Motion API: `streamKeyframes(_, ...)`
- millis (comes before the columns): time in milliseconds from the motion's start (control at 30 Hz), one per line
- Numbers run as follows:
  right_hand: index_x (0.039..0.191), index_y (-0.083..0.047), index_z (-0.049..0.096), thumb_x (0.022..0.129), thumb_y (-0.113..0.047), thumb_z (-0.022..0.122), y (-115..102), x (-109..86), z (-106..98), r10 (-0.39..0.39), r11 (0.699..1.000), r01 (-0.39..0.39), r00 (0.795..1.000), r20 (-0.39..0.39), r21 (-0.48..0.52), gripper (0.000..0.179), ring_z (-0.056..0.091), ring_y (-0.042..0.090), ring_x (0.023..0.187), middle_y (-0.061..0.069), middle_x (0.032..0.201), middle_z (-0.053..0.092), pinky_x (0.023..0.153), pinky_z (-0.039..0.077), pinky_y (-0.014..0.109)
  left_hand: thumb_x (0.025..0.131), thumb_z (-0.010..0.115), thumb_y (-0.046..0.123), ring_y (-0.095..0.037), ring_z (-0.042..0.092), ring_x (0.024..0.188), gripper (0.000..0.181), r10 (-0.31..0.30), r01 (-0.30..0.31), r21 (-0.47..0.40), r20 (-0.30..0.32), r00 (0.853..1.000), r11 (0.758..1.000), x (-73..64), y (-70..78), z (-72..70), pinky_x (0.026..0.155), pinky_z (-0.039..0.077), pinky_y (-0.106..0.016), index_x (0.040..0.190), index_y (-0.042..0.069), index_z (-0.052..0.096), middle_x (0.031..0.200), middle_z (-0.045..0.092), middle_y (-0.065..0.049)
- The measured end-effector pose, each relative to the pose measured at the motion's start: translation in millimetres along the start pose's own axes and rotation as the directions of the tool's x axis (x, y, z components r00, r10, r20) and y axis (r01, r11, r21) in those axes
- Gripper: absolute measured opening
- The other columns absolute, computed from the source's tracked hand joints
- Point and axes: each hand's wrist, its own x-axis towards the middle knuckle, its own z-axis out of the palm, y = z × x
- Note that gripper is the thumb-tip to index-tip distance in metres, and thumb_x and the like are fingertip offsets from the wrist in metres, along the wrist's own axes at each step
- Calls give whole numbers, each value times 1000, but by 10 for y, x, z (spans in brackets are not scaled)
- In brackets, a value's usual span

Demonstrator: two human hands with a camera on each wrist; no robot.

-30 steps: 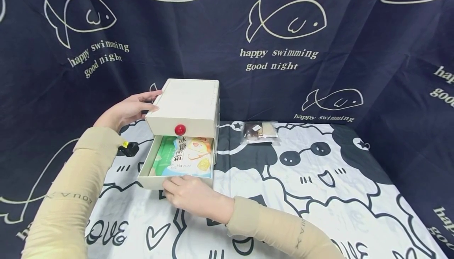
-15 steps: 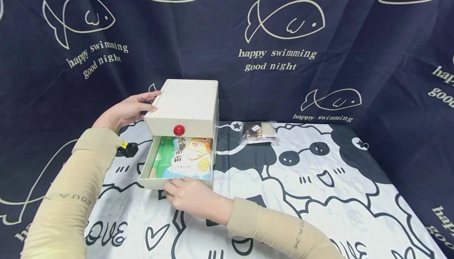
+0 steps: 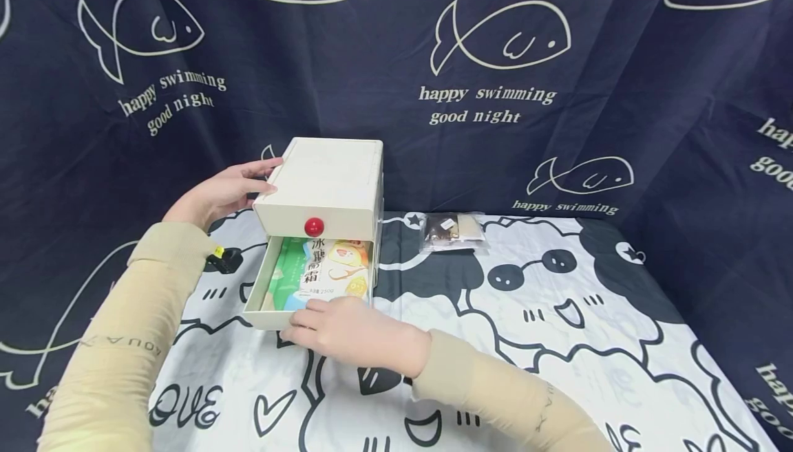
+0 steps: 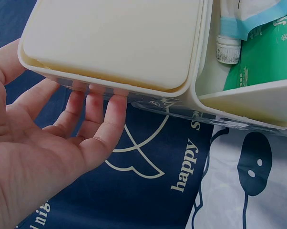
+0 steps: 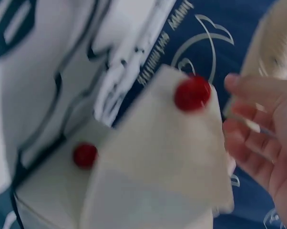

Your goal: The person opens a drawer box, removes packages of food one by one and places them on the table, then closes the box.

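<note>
Right hand (image 3: 347, 331) lies flat-fingered against the near front of the pulled-out cream plastic lower drawer (image 3: 272, 314), gripping nothing; open left hand (image 3: 223, 190) braces the cabinet's (image 3: 328, 177) left wall.

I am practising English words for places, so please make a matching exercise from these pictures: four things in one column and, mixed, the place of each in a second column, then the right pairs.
Things:
1. left hand
2. right hand
3. green packet
4. clear bag

Places:
A. inside the open bottom drawer
B. at the front of the bottom drawer
C. on the cloth, to the right of the drawer box
D. against the left side of the drawer box

Right pairs: 1-D, 2-B, 3-A, 4-C
</note>
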Motion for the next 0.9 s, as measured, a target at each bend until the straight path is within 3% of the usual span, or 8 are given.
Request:
streamKeyframes(200,122,-25,60,89,-25,63,334,-30,-189,20,995,-25,998,53,95,34,58,7,97,-12,111,62,76,48,20,91,59,8,-20,43,118,72,-2,2,14,0,1000,1000,-6,1,-3,82,48,-27,151,20,23,154,21,-11)
streamKeyframes(433,130,-25,55,79,-32,75,661,-82,-249,20,994,-42,976,216,99,55,51,13,116,-8,125,58,98,39,32,91,59,7,-22,38,123,72,-11,11,-5,10,1000,1000,1,14,-5,84,47,-27,151,20,23,154,20,-10)
streamKeyframes(567,133,-27,53,78,-34,75,748,-55,-249,-24,998,4,950,312,66,60,49,13,121,-8,129,56,101,36,38,91,58,6,-22,36,124,71,-10,10,-18,15,1000,1000,-5,22,-4,81,47,-25,151,19,23,155,18,-11)
streamKeyframes(700,133,-29,53,83,-30,70,800,6,-240,-68,996,39,920,386,81,53,47,12,123,-9,131,55,102,34,41,91,58,6,-22,36,125,71,-8,8,-18,19,1000,1000,3,20,-11,82,47,-25,151,20,23,156,16,-11)
streamKeyframes(900,139,-31,47,80,-28,71,837,111,-216,-112,992,64,850,515,109,64,42,14,130,-8,142,47,104,33,43,90,60,8,-23,35,126,71,-5,5,-13,19,1000,1000,20,-1,-22,85,46,-27,151,20,24,156,18,-10)
